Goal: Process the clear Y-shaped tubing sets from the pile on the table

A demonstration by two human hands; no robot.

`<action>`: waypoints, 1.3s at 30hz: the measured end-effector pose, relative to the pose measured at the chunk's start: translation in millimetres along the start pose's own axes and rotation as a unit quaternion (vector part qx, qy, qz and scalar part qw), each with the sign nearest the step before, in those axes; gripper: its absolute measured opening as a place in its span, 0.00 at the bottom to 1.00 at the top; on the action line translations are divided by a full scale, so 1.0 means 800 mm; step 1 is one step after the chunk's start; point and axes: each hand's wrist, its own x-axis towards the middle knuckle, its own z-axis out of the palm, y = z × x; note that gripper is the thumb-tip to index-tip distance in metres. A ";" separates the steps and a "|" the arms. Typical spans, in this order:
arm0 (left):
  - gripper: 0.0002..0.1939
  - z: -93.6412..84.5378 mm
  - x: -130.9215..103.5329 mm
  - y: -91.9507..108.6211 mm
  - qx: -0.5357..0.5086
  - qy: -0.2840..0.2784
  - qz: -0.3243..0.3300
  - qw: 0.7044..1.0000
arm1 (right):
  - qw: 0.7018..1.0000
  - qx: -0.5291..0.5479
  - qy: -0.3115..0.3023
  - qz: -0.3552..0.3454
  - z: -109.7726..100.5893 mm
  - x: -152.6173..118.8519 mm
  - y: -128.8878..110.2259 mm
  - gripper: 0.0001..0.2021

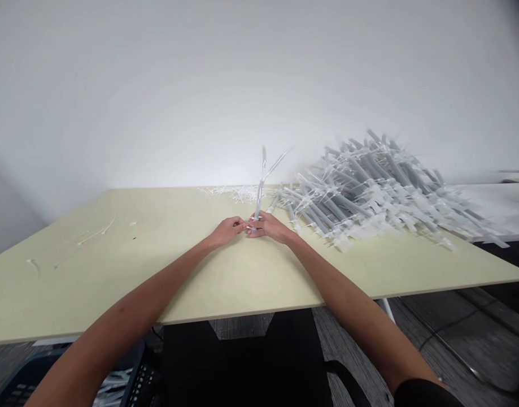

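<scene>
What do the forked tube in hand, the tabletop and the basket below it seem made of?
Forked tube: probably clear plastic, glossy, as it looks see-through with bright streaks along it.
Tabletop: smooth, pale yellow, low-sheen board; laminate or painted wood, I cannot tell.
Basket: likely moulded plastic, dark, judging by its regular grid of openings.

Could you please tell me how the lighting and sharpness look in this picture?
Head view: the wall is brightest low behind the forked tubing, darkening toward the upper-right corner; head view: the tubing's branch tips and the top of the tubing pile look blurred.
</scene>
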 end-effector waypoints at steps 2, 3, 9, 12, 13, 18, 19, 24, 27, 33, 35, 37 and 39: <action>0.16 0.000 0.000 0.000 -0.004 0.004 0.003 1.000 | 1.000 -0.005 0.001 0.001 0.001 -0.001 -0.002 0.13; 0.17 0.001 0.000 0.001 -0.007 0.006 0.003 1.000 | 1.000 -0.009 0.004 0.004 0.002 -0.002 -0.003 0.13; 0.16 0.002 -0.001 0.003 -0.011 0.017 -0.001 1.000 | 0.999 -0.016 0.027 0.014 0.008 -0.005 -0.009 0.11; 0.15 0.003 -0.001 0.004 -0.001 0.024 -0.008 1.000 | 1.000 -0.020 0.023 0.007 0.006 -0.004 -0.007 0.13; 0.15 0.003 -0.001 0.004 0.001 0.025 -0.010 1.000 | 0.999 -0.025 0.020 0.004 0.006 -0.003 -0.006 0.15; 0.12 0.003 -0.002 0.006 0.003 0.021 -0.004 1.000 | 0.997 -0.073 0.036 -0.003 0.003 0.003 0.001 0.22; 0.12 0.003 -0.002 0.006 0.004 0.020 -0.003 1.000 | 0.996 -0.077 0.037 -0.005 0.002 0.004 0.002 0.22; 0.09 0.005 -0.002 0.009 0.013 0.042 -0.006 0.999 | 0.997 -0.070 0.014 -0.009 0.000 0.003 0.001 0.19; 0.06 0.008 -0.001 0.010 0.016 0.069 -0.001 0.997 | 0.998 -0.061 0.003 -0.007 -0.002 0.001 -0.001 0.17; 0.05 0.005 -0.001 0.007 0.002 0.063 -0.017 0.998 | 0.999 -0.051 -0.014 0.003 -0.005 -0.001 -0.003 0.15; 0.06 0.001 -0.001 0.006 -0.019 0.056 -0.018 0.998 | 0.999 -0.046 -0.018 0.005 -0.007 0.000 -0.001 0.16; 0.07 -0.001 -0.001 0.004 -0.038 0.045 -0.018 0.998 | 0.999 -0.035 -0.022 0.008 -0.009 0.001 0.001 0.16; 0.08 -0.003 -0.001 0.003 -0.048 0.035 -0.021 0.998 | 0.999 -0.027 -0.024 0.012 -0.012 0.001 0.002 0.16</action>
